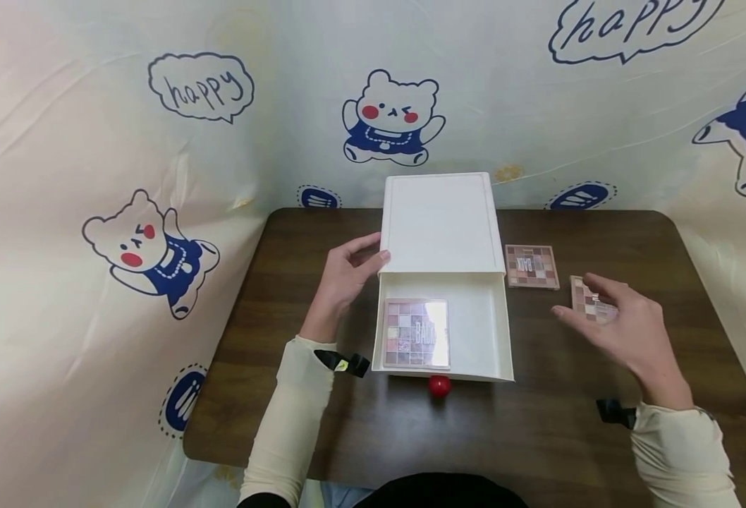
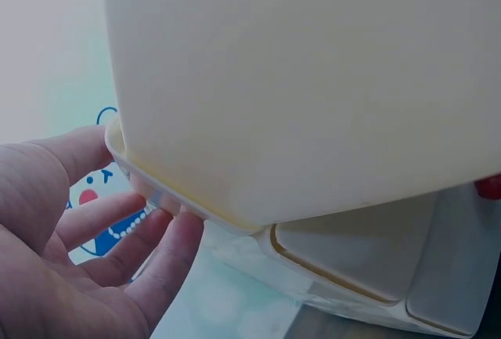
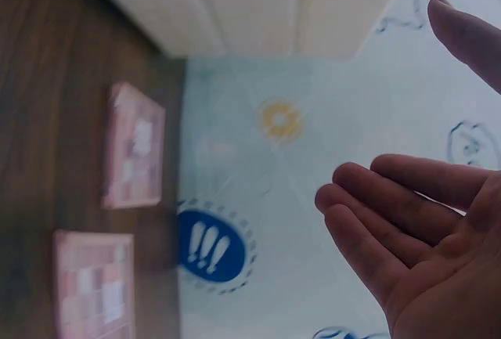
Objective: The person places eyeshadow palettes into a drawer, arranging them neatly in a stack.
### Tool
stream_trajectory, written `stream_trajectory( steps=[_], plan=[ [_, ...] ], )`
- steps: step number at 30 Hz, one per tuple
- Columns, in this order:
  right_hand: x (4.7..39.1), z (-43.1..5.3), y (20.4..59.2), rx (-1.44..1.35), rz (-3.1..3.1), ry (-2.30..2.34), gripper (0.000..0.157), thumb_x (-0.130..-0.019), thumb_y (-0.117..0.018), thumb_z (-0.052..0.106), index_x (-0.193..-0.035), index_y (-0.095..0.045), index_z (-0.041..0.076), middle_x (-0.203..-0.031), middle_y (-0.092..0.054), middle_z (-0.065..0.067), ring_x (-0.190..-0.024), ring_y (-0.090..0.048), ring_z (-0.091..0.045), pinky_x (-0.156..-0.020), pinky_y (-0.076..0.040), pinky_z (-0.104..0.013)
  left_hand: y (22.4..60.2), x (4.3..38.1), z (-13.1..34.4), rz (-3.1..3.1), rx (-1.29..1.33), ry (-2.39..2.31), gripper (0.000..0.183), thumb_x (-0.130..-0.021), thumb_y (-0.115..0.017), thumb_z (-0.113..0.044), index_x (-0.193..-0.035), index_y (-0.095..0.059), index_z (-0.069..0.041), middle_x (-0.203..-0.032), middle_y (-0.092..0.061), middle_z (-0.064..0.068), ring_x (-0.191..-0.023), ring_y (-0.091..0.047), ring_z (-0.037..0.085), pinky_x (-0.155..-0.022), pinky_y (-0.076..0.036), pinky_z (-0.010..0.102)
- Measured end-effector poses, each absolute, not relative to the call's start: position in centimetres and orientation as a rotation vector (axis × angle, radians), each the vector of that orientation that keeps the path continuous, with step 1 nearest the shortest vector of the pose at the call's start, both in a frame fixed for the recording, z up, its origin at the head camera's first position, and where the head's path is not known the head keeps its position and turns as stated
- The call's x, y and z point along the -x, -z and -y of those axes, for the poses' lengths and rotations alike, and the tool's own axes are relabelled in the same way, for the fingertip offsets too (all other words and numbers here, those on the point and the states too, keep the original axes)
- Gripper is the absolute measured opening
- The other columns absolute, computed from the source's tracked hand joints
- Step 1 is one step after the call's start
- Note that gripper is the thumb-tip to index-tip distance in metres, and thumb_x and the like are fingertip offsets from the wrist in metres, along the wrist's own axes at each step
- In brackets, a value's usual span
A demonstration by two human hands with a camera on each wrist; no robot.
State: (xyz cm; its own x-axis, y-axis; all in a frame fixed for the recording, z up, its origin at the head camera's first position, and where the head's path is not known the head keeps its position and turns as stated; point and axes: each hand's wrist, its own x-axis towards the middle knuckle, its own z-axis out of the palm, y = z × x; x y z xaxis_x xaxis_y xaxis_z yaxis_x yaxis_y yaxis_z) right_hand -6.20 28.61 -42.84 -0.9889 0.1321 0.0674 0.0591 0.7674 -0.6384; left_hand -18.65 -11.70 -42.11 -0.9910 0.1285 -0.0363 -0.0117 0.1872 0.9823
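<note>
A white drawer box (image 1: 439,224) stands on the table, and its drawer (image 1: 479,324) is pulled out toward me. Inside the drawer's left half lies an eyeshadow palette (image 1: 416,334) with a shiny lid. My left hand (image 1: 347,275) grips the box's left front edge; in the left wrist view its thumb and fingertips are at the rim (image 2: 184,202). My right hand (image 1: 627,328) is held over a second eyeshadow palette (image 1: 585,302), fingers extended and thumb apart, partly covering it. Farther back, beside the box, lies a third eyeshadow palette (image 1: 532,267).
A round red knob (image 1: 439,386) sticks out from the drawer front. The brown wooden table (image 1: 252,395) has rounded corners. Behind and left of it hangs a pale curtain (image 1: 297,92) printed with cartoon bears.
</note>
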Motion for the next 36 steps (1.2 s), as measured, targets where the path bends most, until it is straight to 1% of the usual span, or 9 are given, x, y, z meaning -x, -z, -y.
stream_trajectory(
  steps=[4, 9, 14, 18, 23, 30, 33, 36],
  plan=[
    [6.3, -29.4, 44.4, 0.215, 2.837, -0.976, 0.085, -0.085, -0.077, 0.05, -0.143, -0.049, -0.006, -0.138, -0.05, -0.036, -0.119, -0.047, -0.056, -0.093, -0.039, -0.072, 42.2, 18.8, 11.6, -2.339, -0.108, -1.931, 0.052, -0.086, -0.082, -0.035, -0.133, -0.067, -0.019, -0.132, -0.063, -0.001, -0.109, -0.065, 0.02, -0.095, -0.053, 0.039],
    [6.5, -30.1, 46.4, 0.266, 2.829, -0.943, 0.087, -0.084, -0.077, 0.053, -0.141, -0.05, -0.007, -0.134, -0.051, -0.036, -0.115, -0.049, -0.055, -0.092, -0.039, -0.072, 42.1, 18.9, 11.5, -2.326, -0.11, -1.939, 0.049, -0.088, -0.081, -0.029, -0.133, -0.067, -0.016, -0.13, -0.064, 0.003, -0.11, -0.065, 0.023, -0.097, -0.052, 0.042],
    [6.8, -30.6, 48.0, 0.369, 2.836, -0.901, 0.093, -0.084, -0.074, 0.058, -0.142, -0.047, -0.01, -0.135, -0.049, -0.039, -0.118, -0.047, -0.058, -0.098, -0.035, -0.073, 42.1, 18.9, 11.5, -2.313, -0.117, -1.945, 0.048, -0.089, -0.08, -0.026, -0.133, -0.067, -0.014, -0.129, -0.065, 0.004, -0.109, -0.065, 0.024, -0.097, -0.052, 0.042],
    [7.0, -30.9, 48.9, 0.457, 2.844, -0.901, 0.098, -0.085, -0.071, 0.06, -0.143, -0.043, -0.013, -0.136, -0.046, -0.04, -0.118, -0.044, -0.058, -0.099, -0.034, -0.073, 42.2, 19.0, 11.5, -2.32, -0.122, -1.945, 0.048, -0.088, -0.081, -0.028, -0.133, -0.067, -0.015, -0.129, -0.065, 0.003, -0.109, -0.065, 0.023, -0.097, -0.052, 0.041],
    [7.2, -31.2, 50.0, 0.535, 2.813, -0.943, 0.098, -0.086, -0.071, 0.061, -0.142, -0.043, -0.014, -0.136, -0.047, -0.04, -0.118, -0.045, -0.057, -0.1, -0.035, -0.072, 42.2, 18.7, 11.5, -2.333, -0.108, -1.942, 0.05, -0.086, -0.082, -0.032, -0.133, -0.067, -0.018, -0.129, -0.064, 0.0, -0.11, -0.065, 0.022, -0.097, -0.052, 0.039],
    [7.6, -31.6, 51.7, 0.659, 2.737, -0.942, 0.1, -0.083, -0.073, 0.061, -0.139, -0.045, -0.017, -0.132, -0.05, -0.041, -0.115, -0.047, -0.054, -0.101, -0.036, -0.067, 42.2, 18.7, 11.6, -2.315, -0.097, -1.952, 0.048, -0.088, -0.081, -0.028, -0.133, -0.067, -0.016, -0.129, -0.065, 0.002, -0.111, -0.064, 0.023, -0.098, -0.052, 0.041],
    [7.6, -31.7, 52.4, 0.729, 2.709, -0.955, 0.104, -0.081, -0.075, 0.062, -0.141, -0.043, -0.017, -0.132, -0.049, -0.04, -0.117, -0.047, -0.053, -0.103, -0.035, -0.066, 42.1, 18.7, 11.5, -2.309, -0.097, -1.955, 0.048, -0.088, -0.081, -0.028, -0.133, -0.067, -0.016, -0.13, -0.064, 0.002, -0.11, -0.064, 0.023, -0.097, -0.052, 0.041],
    [7.8, -31.9, 53.0, 0.794, 2.712, -0.942, 0.111, -0.079, -0.074, 0.065, -0.144, -0.038, -0.017, -0.134, -0.047, -0.041, -0.12, -0.045, -0.054, -0.105, -0.033, -0.065, 42.1, 18.7, 11.5, -2.307, -0.102, -1.954, 0.049, -0.087, -0.081, -0.029, -0.133, -0.067, -0.016, -0.13, -0.064, 0.001, -0.11, -0.064, 0.022, -0.098, -0.052, 0.04]
  ],
)
